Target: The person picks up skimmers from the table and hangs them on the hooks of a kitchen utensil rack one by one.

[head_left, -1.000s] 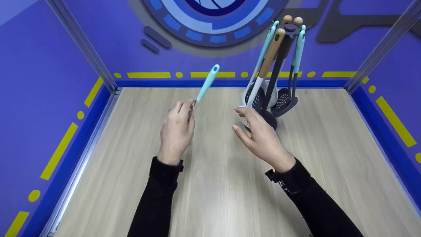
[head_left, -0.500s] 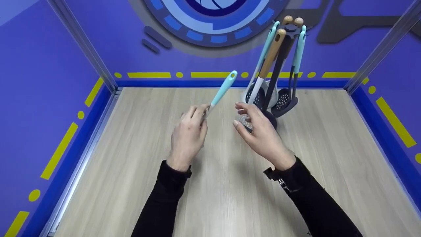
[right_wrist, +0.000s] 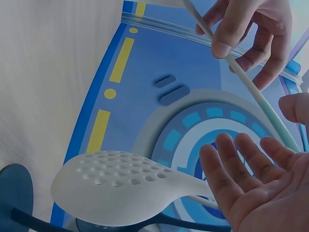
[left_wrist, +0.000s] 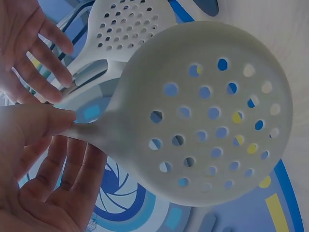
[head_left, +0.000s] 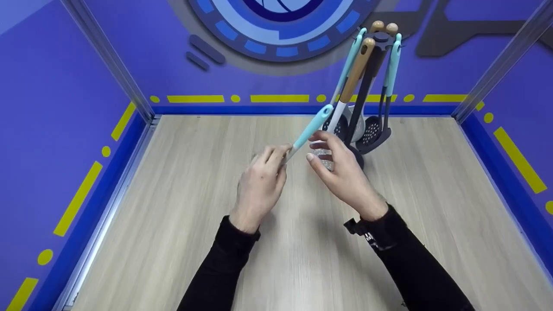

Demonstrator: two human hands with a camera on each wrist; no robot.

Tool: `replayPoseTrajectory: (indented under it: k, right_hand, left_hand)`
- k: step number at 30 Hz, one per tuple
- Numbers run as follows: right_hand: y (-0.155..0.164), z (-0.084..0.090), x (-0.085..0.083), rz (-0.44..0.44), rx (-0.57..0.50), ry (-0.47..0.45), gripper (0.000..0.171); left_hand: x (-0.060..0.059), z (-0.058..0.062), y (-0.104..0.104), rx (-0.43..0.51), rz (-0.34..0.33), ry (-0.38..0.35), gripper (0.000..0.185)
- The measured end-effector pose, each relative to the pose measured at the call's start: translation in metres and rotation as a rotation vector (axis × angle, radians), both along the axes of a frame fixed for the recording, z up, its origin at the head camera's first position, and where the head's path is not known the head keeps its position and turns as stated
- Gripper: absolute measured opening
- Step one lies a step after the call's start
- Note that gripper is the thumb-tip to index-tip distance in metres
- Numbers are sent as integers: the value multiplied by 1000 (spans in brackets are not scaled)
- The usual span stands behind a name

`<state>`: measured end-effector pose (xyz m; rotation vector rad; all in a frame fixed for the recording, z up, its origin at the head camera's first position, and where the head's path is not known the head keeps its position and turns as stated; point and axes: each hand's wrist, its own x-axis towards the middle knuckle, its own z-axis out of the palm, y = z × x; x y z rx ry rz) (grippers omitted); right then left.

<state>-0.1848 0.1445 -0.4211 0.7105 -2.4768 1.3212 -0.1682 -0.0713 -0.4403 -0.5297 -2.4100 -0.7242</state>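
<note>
My left hand (head_left: 276, 156) pinches the thin neck of a white skimmer with a teal handle (head_left: 312, 127). The handle points up and right toward a utensil rack (head_left: 382, 39). In the left wrist view the skimmer's round perforated head (left_wrist: 207, 116) fills the frame, with my thumb (left_wrist: 43, 121) on its neck. The left hand hides that head in the head view. My right hand (head_left: 323, 149) is open, palm toward the handle and fingers spread beside it, not closed round it. The right wrist view shows this open palm (right_wrist: 256, 188) below the shaft (right_wrist: 251, 87).
The rack stands at the back right of the wooden tabletop (head_left: 173, 194) and holds several utensils with teal and wooden handles. A white slotted spoon (right_wrist: 125, 186) hangs on it near my right hand. Blue walls (head_left: 65, 108) enclose the table on three sides.
My left hand has carried the skimmer to the right, bringing its teal handle up against my right hand's fingers. The right hand has stayed almost still by the rack.
</note>
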Motion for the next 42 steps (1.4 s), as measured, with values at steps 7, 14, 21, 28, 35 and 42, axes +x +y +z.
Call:
replayPoseTrajectory:
  k: [7, 14, 21, 28, 35, 42]
  right_hand:
    - [-1, 2, 0, -9, -59, -29, 45]
    - [0, 3, 0, -24, -149, -61, 40]
    - [-2, 5, 3, 1, -238, -65, 35]
    - [-2, 9, 5, 21, -302, -65, 33]
    - [-2, 12, 7, 62, -401, -65, 31]
    - [-1, 15, 9, 87, -437, -26, 31]
  left_hand:
    - [5, -3, 8, -17, -31, 5, 43]
    - [8, -7, 15, -30, -58, 10, 43]
    - [10, -10, 20, -18, -79, 0, 45]
    - [10, -10, 23, 0, -93, -4, 46]
    - [11, -9, 27, 40, -157, -11, 44]
    - [11, -8, 29, 46, -180, -16, 39]
